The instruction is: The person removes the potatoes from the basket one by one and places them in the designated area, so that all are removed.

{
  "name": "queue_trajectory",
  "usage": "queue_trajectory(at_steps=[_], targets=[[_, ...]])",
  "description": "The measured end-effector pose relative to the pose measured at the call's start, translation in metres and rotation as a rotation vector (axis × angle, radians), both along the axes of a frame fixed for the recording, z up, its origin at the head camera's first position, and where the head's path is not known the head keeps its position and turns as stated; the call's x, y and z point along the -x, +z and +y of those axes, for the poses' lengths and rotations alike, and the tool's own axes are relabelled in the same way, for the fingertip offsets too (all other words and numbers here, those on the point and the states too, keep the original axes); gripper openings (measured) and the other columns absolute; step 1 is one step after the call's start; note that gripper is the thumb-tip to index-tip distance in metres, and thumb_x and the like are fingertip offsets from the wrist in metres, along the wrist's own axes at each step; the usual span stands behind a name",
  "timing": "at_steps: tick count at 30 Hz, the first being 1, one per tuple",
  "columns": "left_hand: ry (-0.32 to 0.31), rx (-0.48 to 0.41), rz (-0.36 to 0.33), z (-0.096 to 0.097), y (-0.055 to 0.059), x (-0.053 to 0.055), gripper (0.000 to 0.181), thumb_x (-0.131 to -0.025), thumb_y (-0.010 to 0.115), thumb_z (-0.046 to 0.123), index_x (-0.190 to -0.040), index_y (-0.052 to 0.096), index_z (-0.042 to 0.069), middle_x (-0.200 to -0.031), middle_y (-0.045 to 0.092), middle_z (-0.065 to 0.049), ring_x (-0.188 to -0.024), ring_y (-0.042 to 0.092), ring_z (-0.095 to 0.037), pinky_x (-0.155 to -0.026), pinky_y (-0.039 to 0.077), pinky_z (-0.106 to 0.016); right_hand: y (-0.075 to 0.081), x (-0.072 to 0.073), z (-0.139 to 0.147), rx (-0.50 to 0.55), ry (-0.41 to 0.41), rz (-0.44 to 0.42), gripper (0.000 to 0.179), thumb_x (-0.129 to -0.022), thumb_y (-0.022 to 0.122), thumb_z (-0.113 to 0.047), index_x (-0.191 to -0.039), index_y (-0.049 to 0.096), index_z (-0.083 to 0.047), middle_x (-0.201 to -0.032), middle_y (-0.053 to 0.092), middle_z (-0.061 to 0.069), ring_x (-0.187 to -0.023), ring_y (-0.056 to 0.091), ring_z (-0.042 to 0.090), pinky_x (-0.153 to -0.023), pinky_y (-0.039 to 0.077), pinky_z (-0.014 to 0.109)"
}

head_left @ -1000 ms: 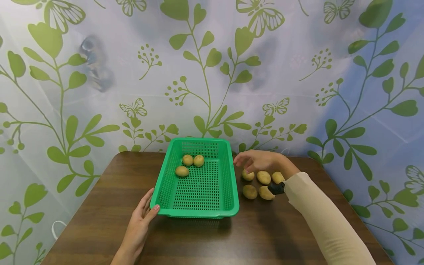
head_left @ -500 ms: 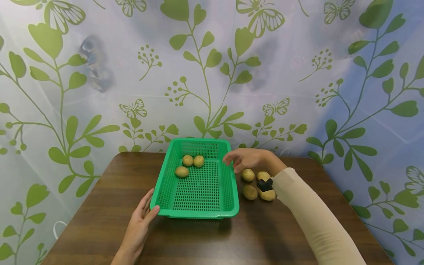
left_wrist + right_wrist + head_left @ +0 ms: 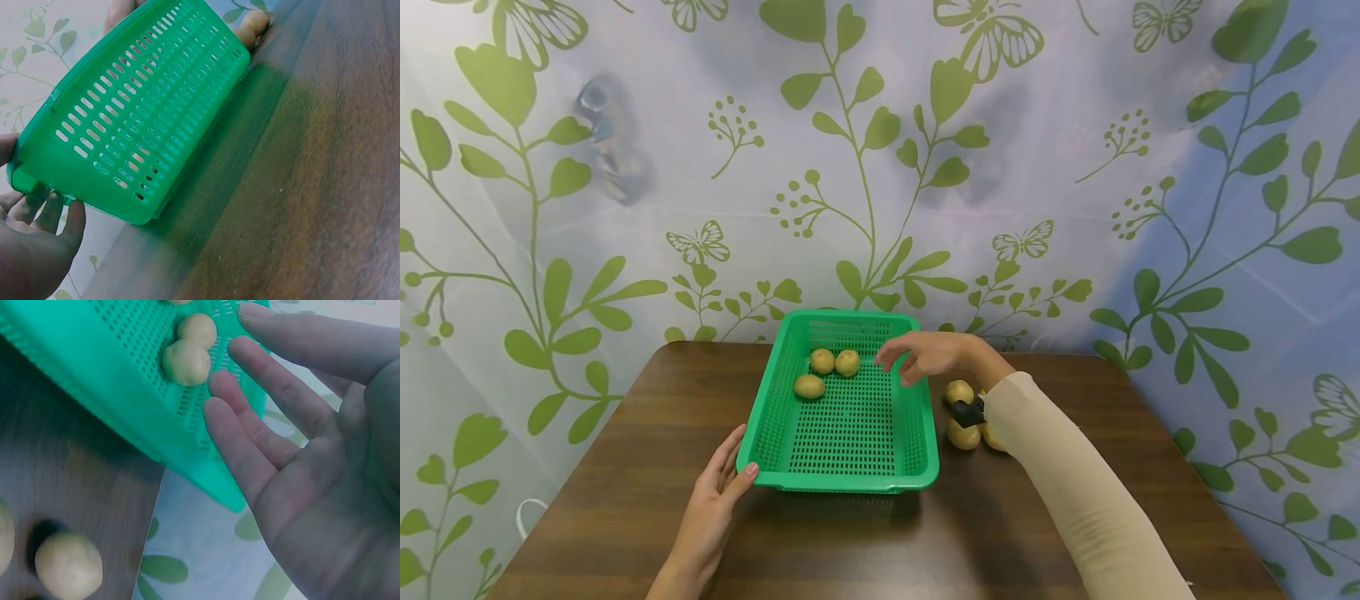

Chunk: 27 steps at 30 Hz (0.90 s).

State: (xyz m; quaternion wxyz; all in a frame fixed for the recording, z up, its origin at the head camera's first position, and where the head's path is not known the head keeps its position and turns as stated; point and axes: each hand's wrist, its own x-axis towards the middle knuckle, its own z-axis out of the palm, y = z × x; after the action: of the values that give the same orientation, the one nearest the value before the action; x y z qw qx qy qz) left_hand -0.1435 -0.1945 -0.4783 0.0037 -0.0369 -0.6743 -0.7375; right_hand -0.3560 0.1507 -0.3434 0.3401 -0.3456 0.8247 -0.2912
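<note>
A green plastic basket (image 3: 842, 482) with slotted walls stands on the table. My left hand (image 3: 709, 500) grips its near left corner; in the left wrist view the thumb and fingers (image 3: 74, 219) sit on either side of the rim. Inside the basket lie three potatoes: two side by side at the back, including one potato (image 3: 847, 362), and another potato (image 3: 808, 386) in front of them. My right hand (image 3: 934, 354) hovers above the basket's right rim, holding nothing, its fingers (image 3: 244, 425) loosely extended in the right wrist view.
Right of the basket, several more potatoes lie on the wooden table (image 3: 820, 550), such as one potato (image 3: 963, 434); my right forearm partly covers them. A black wrist device (image 3: 967, 412) hangs under that sleeve. Behind the table hangs a leaf-patterned curtain (image 3: 737, 167).
My right hand has moved left from over the loose potatoes to above the basket's right side, empty throughout. My left hand and the basket have stayed in place.
</note>
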Motion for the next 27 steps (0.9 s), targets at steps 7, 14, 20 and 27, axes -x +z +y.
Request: queue_trajectory(at_steps=[7,14,20,27], targets=[[-0.008,-0.003,-0.017,-0.001,-0.002,0.002,0.067,-0.110,0.055,0.020,-0.167,0.020,0.019,-0.168,0.021,-0.008,-0.152,0.024,-0.029,-0.101,0.037,-0.013,-0.006,0.004,-0.023,0.041,-0.002,0.005,0.051,-0.101,0.066,-0.003,-0.149,0.050,-0.006,-0.137,0.055,0.009,-0.130,0.053,0.036,-0.097,0.052,0.042],[-0.003,0.005,-0.019,-0.001,-0.001,0.000,0.067,-0.109,0.056,0.020,-0.166,0.021,0.018,-0.168,0.021,-0.010,-0.151,0.027,-0.027,-0.101,0.037,-0.013,-0.016,0.008,-0.046,0.060,0.010,0.058,0.052,-0.100,0.067,-0.001,-0.149,0.051,-0.005,-0.139,0.056,0.010,-0.131,0.053,0.034,-0.099,0.050,0.035],[-0.004,0.007,-0.016,-0.001,0.001,-0.001,0.067,-0.110,0.056,0.021,-0.166,0.021,0.017,-0.168,0.021,-0.011,-0.150,0.027,-0.029,-0.100,0.037,-0.012,-0.026,0.011,-0.060,0.081,-0.022,-0.006,0.051,-0.100,0.068,-0.002,-0.148,0.053,-0.009,-0.142,0.055,0.013,-0.129,0.055,0.031,-0.100,0.050,0.043],[-0.005,0.003,-0.017,0.000,0.002,0.000,0.066,-0.110,0.056,0.020,-0.166,0.021,0.018,-0.168,0.021,-0.012,-0.150,0.026,-0.032,-0.099,0.038,-0.012,-0.037,0.015,-0.073,0.145,0.015,-0.036,0.053,-0.100,0.067,0.001,-0.150,0.049,-0.003,-0.144,0.051,0.022,-0.137,0.046,0.041,-0.100,0.050,0.037]])
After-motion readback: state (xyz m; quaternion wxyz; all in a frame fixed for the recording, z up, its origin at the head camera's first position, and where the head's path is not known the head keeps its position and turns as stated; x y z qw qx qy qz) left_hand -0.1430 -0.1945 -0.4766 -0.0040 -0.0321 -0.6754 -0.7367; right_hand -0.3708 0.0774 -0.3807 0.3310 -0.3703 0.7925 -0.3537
